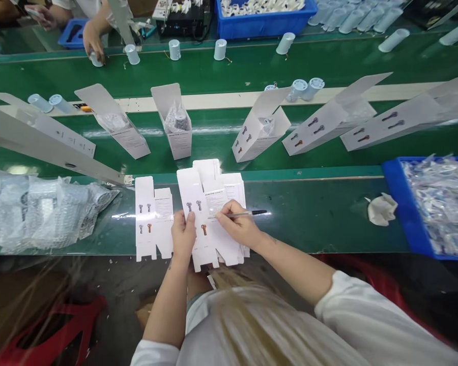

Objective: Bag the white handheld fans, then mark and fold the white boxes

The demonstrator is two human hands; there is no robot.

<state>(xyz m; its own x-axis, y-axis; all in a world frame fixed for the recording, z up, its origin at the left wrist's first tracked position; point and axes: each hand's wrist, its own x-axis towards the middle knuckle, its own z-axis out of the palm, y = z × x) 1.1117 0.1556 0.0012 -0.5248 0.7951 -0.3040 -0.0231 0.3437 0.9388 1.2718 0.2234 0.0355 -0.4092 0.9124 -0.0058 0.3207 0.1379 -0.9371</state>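
Observation:
My right hand (238, 223) is closed around a pen (254, 212), its tip at the printed text panel of a flat white carton (204, 236). My left hand (183, 235) grips the left edge of that same carton, thumb on top. Small coloured pictures of handheld devices are printed on it. More flattened cartons (234, 187) lie beneath and behind it in a loose stack. Just left of my left hand, another flat carton (145, 216) rests unfolded on the green bench.
Opened white boxes (180, 145) with wrapped items stand along the green belt. Bubble-wrapped goods (41, 208) lie left; a blue bin (406, 213) of bagged parts and crumpled paper (382, 209) are right. Across, a co-worker's hand (93, 43) touches a light-blue cylinder. A metal bar (61, 152) juts in.

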